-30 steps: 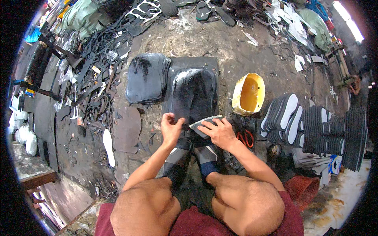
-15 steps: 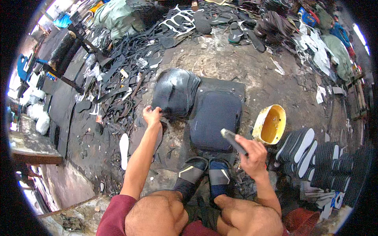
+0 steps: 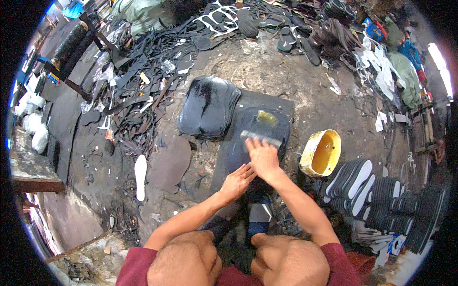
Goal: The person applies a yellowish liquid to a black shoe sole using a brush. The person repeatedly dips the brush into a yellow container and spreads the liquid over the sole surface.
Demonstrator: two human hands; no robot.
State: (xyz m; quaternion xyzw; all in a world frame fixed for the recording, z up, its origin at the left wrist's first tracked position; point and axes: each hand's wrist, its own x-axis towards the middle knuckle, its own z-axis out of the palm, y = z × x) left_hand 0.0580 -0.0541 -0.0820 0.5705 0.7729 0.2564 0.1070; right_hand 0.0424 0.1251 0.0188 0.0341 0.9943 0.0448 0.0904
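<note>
My right hand [image 3: 263, 156] grips a flat grey spreader [image 3: 265, 138] and presses it on the middle of a dark sheet [image 3: 241, 153]. A yellowish, glue-like blob [image 3: 267, 117] lies on that sheet just beyond the spreader. Beside the right wrist, my left hand [image 3: 237, 181] rests with fingers stretched out at the sheet's near edge, touching or almost touching the right hand. At the left stands a stack of black sheets [image 3: 207, 107], its top shiny and streaked with a wet-looking coat. Right of the sheet is a yellow-white tub [image 3: 307, 159] of amber liquid.
Several rows of black soles [image 3: 350, 178] stand at the right. A white insole [image 3: 140, 177] and a brown sheet [image 3: 170, 164] lie on the floor at the left. Black offcuts [image 3: 138, 90] are heaped at the far left. Sandals [image 3: 287, 39] lie at the back.
My left hand has left the shiny stack and come right to the sheet's near edge. My right hand has brought the spreader down onto the sheet, where a yellowish blob now shows.
</note>
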